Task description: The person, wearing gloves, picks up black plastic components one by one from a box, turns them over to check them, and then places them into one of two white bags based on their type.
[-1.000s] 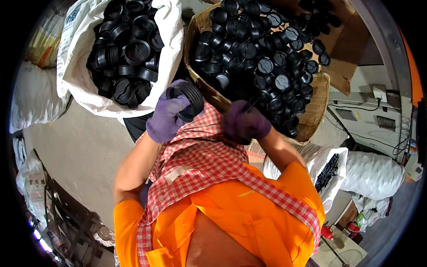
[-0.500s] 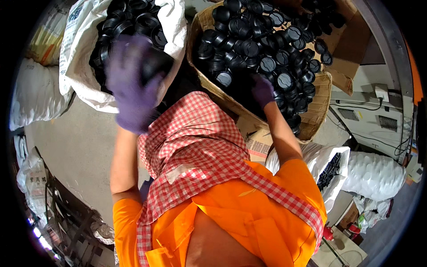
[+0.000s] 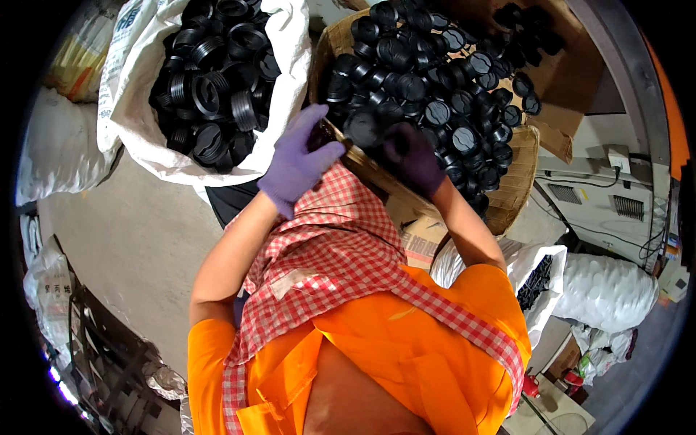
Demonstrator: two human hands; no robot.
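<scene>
Round black plastic caps (image 3: 411, 87) fill a cardboard box (image 3: 523, 161) in front of me at the right. My left hand (image 3: 297, 161), in a purple glove, is at the box's near left edge, thumb and fingers apart, with no cap visible in it. Inside the box, my right hand (image 3: 415, 158), also gloved in purple, has its fingers curled inward; what they hold, if anything, is hidden in shadow. Between the two hands is a blurred black cap (image 3: 362, 129). An open white woven sack (image 3: 291, 80) at the left holds many threaded black caps (image 3: 209, 94).
Filled white sacks (image 3: 61, 148) lie at the far left. To the right are a pale machine cabinet (image 3: 598, 192) with a cable, a smaller white bag (image 3: 557, 279) of dark pieces, and a bulging white sack (image 3: 609, 290). Grey floor (image 3: 138, 239) shows at the left.
My left hand has come back from over the sack to the box's edge, and the dark thing near it is gone from it. My right hand has shifted slightly left and nearer.
</scene>
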